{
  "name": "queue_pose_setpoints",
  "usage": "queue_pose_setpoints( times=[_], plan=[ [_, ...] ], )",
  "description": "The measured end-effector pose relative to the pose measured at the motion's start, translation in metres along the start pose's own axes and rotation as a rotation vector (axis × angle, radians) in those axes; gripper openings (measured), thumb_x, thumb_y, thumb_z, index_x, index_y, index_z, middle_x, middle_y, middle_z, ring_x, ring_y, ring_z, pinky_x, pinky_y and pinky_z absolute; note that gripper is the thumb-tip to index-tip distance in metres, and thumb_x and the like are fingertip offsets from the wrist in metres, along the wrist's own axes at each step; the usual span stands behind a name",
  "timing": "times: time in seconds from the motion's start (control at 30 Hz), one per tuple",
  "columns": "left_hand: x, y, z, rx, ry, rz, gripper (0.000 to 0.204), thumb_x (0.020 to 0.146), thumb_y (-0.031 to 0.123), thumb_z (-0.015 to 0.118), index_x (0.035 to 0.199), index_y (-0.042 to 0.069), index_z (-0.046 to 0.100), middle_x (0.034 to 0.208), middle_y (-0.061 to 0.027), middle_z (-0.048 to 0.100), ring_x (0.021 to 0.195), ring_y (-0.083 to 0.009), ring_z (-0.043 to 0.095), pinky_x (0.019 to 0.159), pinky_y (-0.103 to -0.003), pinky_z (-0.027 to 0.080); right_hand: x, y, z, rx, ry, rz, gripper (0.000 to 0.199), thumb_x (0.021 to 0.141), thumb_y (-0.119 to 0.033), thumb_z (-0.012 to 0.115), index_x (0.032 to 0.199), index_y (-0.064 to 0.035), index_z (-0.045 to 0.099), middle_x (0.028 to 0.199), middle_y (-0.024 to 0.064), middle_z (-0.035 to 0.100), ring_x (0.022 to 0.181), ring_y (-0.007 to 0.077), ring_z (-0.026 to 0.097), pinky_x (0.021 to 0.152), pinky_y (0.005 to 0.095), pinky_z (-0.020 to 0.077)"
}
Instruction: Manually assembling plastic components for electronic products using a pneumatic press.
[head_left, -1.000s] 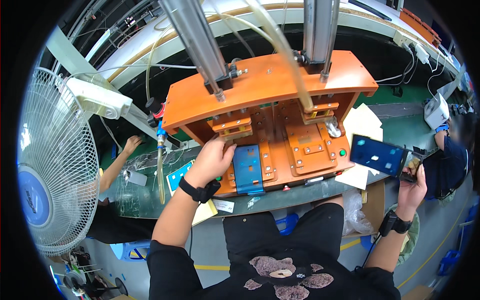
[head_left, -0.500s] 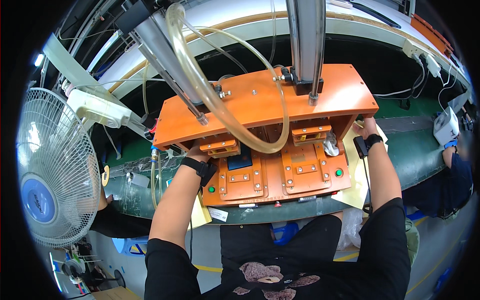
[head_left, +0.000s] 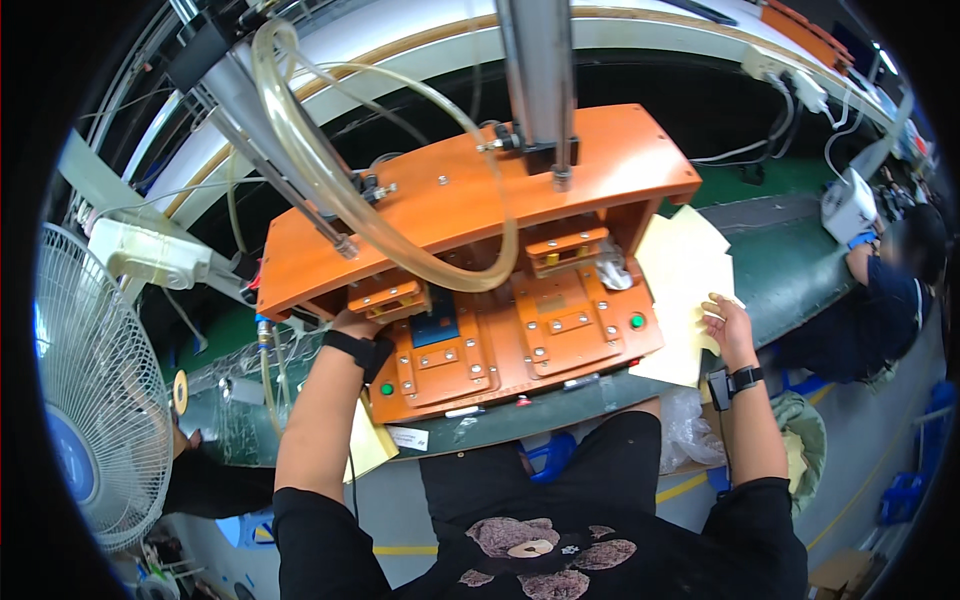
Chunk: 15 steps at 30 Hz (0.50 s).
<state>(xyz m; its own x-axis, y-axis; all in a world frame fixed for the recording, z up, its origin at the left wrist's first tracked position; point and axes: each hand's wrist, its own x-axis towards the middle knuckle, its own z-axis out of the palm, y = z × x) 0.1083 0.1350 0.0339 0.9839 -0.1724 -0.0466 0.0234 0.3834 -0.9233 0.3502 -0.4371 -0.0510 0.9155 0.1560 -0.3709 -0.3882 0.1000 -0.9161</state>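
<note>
An orange press fixture [head_left: 480,230] fills the green table [head_left: 790,270], with a white fan [head_left: 90,400] off to the left. Pale yellow sheets [head_left: 685,270] lie just right of the fixture. The right hand [head_left: 728,322] rests open on them. The left hand [head_left: 352,322] reaches under the fixture's top plate; its grip cannot be told.

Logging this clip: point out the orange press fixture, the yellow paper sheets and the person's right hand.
orange press fixture [head_left: 450,215], head view, top plate.
yellow paper sheets [head_left: 680,270], head view, upper sheet.
right hand [head_left: 728,325], head view, back of hand.
</note>
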Motion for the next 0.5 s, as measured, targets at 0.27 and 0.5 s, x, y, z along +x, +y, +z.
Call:
queue_pose_setpoints(
  times=[0.27, 0.5],
  plan=[
    [-0.027, -0.099, -0.073, -2.454, -0.022, -0.722, 0.036, 0.087, 0.018, 0.067, 0.12, 0.002, 0.062, 0.121, -0.0201, 0.063, 0.11, -0.0353, 0.061, 0.098, -0.041, 0.046, -0.01, 0.017, -0.083, -0.151, 0.372, -0.381, 0.032, 0.097, -0.023, 0.057, 0.12, -0.0006, 0.061, 0.102, 0.0066, 0.066, 0.084, 0.0128, 0.06, 0.07, 0.0245, 0.0482],
    [-0.074, -0.071, -0.124, -2.333, 0.227, -0.961, 0.043, 0.09, 0.009, 0.058, 0.131, -0.002, 0.051, 0.137, -0.0203, 0.051, 0.131, -0.0349, 0.045, 0.112, -0.042, 0.032, -0.026, 0.044, -0.034, -1.21, 0.292, -0.59, 0.054, 0.085, -0.035, 0.068, 0.127, -0.0011, 0.06, 0.132, 0.0289, 0.055, 0.127, 0.0455, 0.044, 0.109, 0.049, 0.0343]
  ],
)
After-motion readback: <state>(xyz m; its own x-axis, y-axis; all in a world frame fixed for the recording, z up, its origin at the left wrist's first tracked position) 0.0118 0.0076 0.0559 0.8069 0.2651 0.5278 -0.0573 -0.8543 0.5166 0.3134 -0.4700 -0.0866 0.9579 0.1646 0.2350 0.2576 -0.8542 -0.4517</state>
